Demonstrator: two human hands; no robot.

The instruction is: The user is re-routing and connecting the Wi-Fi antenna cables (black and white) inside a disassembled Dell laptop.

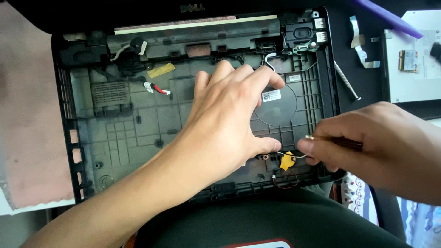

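The left hand [229, 124] lies spread, palm down, on the gutted laptop shell [133, 138], holding nothing. The right hand [381, 147] pinches a thin tool [337, 141] at the white wire [294, 155] near the yellow tab [287, 160], near right; freeing that wire appears to be the step, calling for a light, steady pull

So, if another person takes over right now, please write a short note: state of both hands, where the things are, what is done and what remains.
Left hand: spread flat on the stripped laptop base, fingers near the round recess, thumb beside the thin white wire.
Right hand: pinches a slim dark tool, tip at the wire close to the yellow tape piece.
Nearby: screwdriver right of the base, small circuit card on the white panel.
Done: base is opened, mostly bare inside.
Left: wire, red-black cable and speaker remain in the base.
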